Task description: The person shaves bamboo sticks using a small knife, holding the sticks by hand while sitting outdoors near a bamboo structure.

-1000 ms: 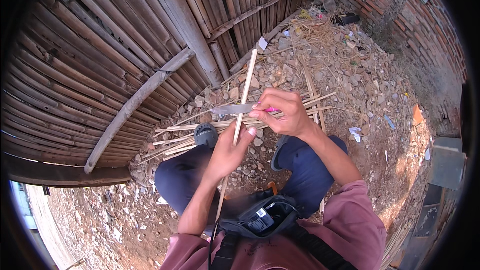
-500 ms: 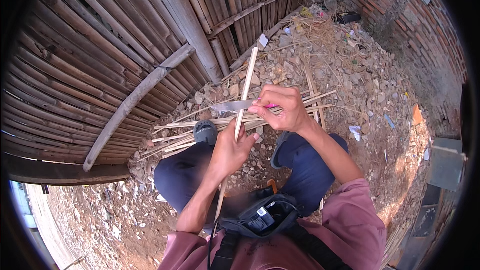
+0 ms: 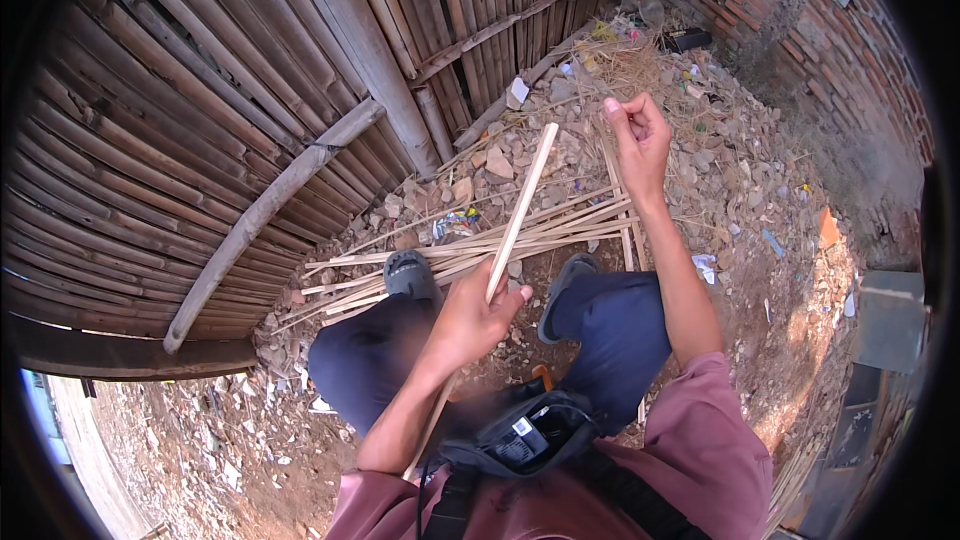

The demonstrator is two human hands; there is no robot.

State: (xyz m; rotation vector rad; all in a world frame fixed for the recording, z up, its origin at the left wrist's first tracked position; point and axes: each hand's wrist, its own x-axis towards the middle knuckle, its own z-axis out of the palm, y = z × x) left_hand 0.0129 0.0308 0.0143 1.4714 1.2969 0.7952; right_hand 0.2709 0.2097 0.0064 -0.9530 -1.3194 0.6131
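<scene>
left hand [image 3: 470,315] grips bamboo strip [image 3: 520,210] | right hand [image 3: 635,135] raised, fingers pinched, can't tell on what | pile of strips [image 3: 480,245] on ground looks done | this strip likely half-shaved

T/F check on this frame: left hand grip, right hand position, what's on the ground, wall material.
1. The left hand grips a pale bamboo strip. True.
2. The right hand rests on the knee. False: it is raised, away from the strip.
3. Thin bamboo slats lie on the ground by the feet. True.
4. The right wall is bamboo. False: it is brick; the bamboo fence stands left.
</scene>
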